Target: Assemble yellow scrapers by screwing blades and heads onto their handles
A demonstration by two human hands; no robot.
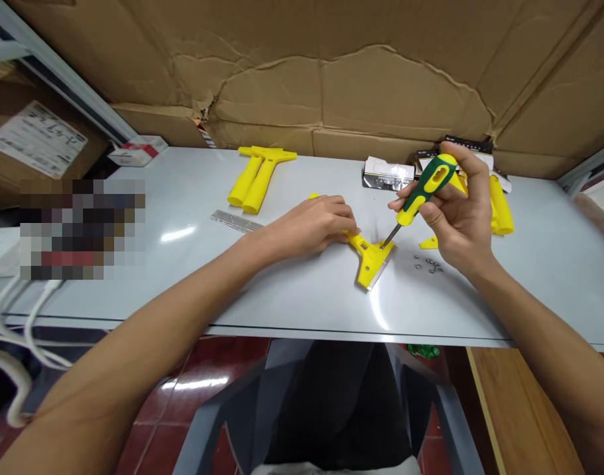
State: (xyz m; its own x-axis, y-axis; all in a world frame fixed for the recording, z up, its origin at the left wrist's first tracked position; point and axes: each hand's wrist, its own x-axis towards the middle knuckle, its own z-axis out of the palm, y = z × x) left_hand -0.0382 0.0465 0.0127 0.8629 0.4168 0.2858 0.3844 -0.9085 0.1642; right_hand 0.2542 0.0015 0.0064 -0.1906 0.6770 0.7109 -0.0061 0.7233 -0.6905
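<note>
My left hand (322,224) is closed around the handle of a yellow scraper (365,262), pressing it down on the table. A thin metal blade shows along the scraper's wide head. In my right hand (463,211) is a green and yellow screwdriver (427,188), slanted with its tip at the upper hole of the scraper head. Whether a screw sits under the tip is too small to tell. Several small screws (433,265) lie loose just right of the scraper, below a small yellow plastic piece (428,243).
Two yellow scraper handles (260,178) lie at the back left, near a flat metal strip (235,221). Behind my right hand are more yellow handles (502,208) and black-and-white packets (388,175). Cardboard (322,79) walls the rear of the grey table (292,303); white cables (30,323) hang at left.
</note>
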